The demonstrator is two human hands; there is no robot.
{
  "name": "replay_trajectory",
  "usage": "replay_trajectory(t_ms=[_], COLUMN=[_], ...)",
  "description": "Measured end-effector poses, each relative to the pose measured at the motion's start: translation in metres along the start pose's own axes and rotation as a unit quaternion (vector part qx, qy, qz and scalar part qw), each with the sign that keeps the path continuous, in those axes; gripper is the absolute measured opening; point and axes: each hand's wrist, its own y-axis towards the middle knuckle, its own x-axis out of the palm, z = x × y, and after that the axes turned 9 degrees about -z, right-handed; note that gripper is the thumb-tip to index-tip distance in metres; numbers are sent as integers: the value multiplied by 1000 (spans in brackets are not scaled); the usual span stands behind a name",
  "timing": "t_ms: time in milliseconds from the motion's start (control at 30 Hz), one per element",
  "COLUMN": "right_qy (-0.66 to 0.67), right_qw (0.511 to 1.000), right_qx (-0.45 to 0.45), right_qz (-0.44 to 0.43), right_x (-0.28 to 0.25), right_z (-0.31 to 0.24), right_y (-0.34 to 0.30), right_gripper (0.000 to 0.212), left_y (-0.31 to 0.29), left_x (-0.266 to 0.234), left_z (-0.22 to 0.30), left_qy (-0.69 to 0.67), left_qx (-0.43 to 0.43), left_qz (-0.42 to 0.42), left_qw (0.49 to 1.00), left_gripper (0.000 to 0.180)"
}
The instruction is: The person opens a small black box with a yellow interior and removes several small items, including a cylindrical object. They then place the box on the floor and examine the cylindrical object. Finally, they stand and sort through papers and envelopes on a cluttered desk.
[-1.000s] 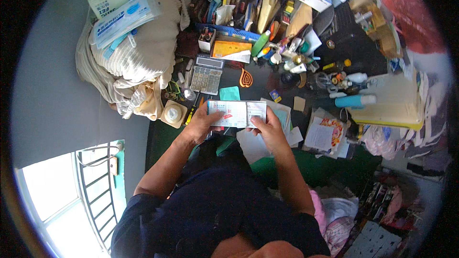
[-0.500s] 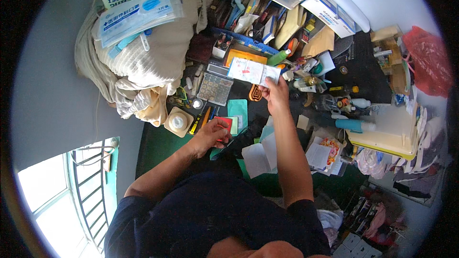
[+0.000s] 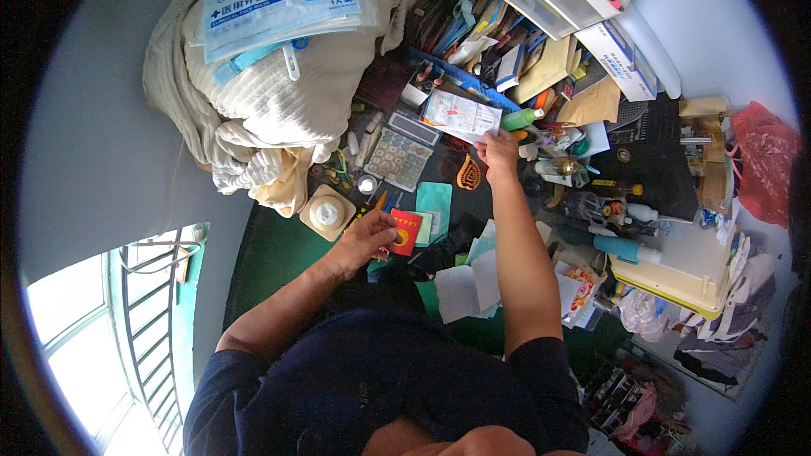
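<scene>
My right hand (image 3: 498, 154) reaches to the far middle of the desk and pinches the near right corner of a folded white paper (image 3: 460, 116) with red and dark marks. That paper lies or hovers beyond the calculator (image 3: 400, 158); I cannot tell which. Nearer to me, my left hand (image 3: 365, 241) has its fingers closed on the edge of a small red booklet (image 3: 407, 231) with a round yellow mark. Just past the booklet are a pale green card (image 3: 425, 226) and a teal packet (image 3: 434, 198).
A cream square bottle (image 3: 327, 213) stands left of my left hand. White paper sheets (image 3: 457, 293) lie beside my right forearm. A green tube (image 3: 521, 119) and a brown patterned oval piece (image 3: 469, 173) are close to my right hand. Bedding with mask packets (image 3: 283, 4) fills the far left.
The view has shifted, so the desk sits further right and lower. The white paper now covers the orange-yellow envelope seen before. More of the red booklet shows at my left hand.
</scene>
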Motion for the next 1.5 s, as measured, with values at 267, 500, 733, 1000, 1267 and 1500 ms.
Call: replay_trajectory(t_ms=[267, 500, 733, 1000, 1267, 1500], right_qy=[-215, -44, 182, 297, 306, 176], right_qw=[976, 998, 980, 951, 951, 982], right_qx=[-19, 21, 82, 79, 28, 47], right_qz=[27, 45, 6, 28, -25, -40], right_x=[-23, -15, -19, -22, -15, -37], right_z=[39, 22, 21, 21, 15, 33], right_y=[29, 11, 27, 32, 21, -21], right_gripper=[21, 29, 13, 16, 12, 13], left_y=[11, 14, 4, 1, -6, -4], left_x=[4, 3, 1, -3, -1, -5], left_z=[-1, -3, -3, -11, -9, -20], left_qy=[39, 45, 80, 67, 75, 90], left_qx=[3, 0, -12, -3, -2, -15], left_qz=[-19, -22, -26, -27, -16, -10], left_qw=[999, 999, 996, 997, 997, 996], left_gripper=[26, 27, 29, 27, 25, 24])
